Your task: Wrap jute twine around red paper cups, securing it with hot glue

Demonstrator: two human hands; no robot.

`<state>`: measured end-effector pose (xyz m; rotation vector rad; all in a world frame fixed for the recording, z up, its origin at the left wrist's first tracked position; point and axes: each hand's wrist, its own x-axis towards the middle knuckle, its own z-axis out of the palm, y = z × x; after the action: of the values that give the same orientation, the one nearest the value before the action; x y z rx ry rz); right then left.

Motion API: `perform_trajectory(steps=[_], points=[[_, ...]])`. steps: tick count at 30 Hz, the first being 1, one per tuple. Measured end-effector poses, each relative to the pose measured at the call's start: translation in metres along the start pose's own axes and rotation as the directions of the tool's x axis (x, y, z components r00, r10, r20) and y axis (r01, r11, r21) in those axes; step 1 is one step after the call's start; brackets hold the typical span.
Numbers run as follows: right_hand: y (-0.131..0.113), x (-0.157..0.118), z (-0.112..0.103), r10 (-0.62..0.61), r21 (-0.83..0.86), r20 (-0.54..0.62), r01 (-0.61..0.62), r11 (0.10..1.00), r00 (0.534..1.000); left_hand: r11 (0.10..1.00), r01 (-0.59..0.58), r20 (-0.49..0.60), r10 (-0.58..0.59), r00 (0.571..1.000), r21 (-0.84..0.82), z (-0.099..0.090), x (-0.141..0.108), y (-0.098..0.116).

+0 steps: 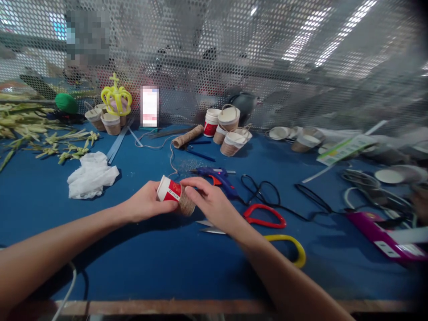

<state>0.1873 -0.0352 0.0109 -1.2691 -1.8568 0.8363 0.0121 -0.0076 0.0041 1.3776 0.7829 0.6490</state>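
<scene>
A red and white paper cup (169, 190) lies tilted on its side in my left hand (147, 203), whose fingers and thumb are closed round its rim end. Jute twine (187, 204) is wound round the other end of the cup. My right hand (209, 198) is closed on that wound end, thumb and fingers against the twine. A loose strand runs from behind the cup up to a twine roll (187, 136). Scissors (265, 216) with one red and one yellow handle lie partly under my right forearm. Beyond my right hand lies a blue glue gun (219, 177).
A crumpled white cloth (92, 175) lies left. Behind stand twine-wrapped cups (230, 141), a yellow crown (116, 100) and a phone (150, 106) against a perforated metal screen. Dried husks (30, 118) lie far left. Cables and a purple power strip (381, 236) occupy the right.
</scene>
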Motion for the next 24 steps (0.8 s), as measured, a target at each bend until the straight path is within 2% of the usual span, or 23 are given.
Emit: perform_trajectory(steps=[3, 5, 8, 11, 19, 24], points=[[-0.0015, 0.0011, 0.0016, 0.111, 0.147, 0.046, -0.116, 0.982, 0.993, 0.995, -0.005, 0.040, 0.001, 0.999, 0.095, 0.0033, -0.0022, 0.0000], [-0.0020, 0.0013, 0.0035, 0.191, 0.275, 0.085, -0.207, 0.939, 0.978, 0.989, 0.004, 0.052, -0.012, 0.999, 0.146, 0.0044, -0.0033, 0.0003], [-0.0012, 0.0014, 0.0065, 0.256, 0.384, 0.076, -0.265, 0.884, 0.964, 0.980, 0.002, 0.063, -0.014, 0.998, 0.198, 0.0056, -0.0044, 0.0015], [0.0000, 0.0016, 0.0085, 0.273, 0.392, 0.049, -0.270, 0.880, 0.961, 0.972, -0.015, 0.063, 0.000, 0.998, 0.234, 0.0070, -0.0047, 0.0018], [-0.0037, 0.0013, 0.0081, 0.207, 0.365, 0.111, -0.234, 0.901, 0.972, 0.967, -0.030, 0.071, 0.012, 0.997, 0.251, 0.0068, -0.0033, -0.0050], [-0.0056, 0.0022, 0.0094, 0.208, 0.345, 0.094, -0.228, 0.911, 0.974, 0.961, -0.026, 0.070, 0.008, 0.998, 0.274, 0.0080, -0.0029, -0.0044]])
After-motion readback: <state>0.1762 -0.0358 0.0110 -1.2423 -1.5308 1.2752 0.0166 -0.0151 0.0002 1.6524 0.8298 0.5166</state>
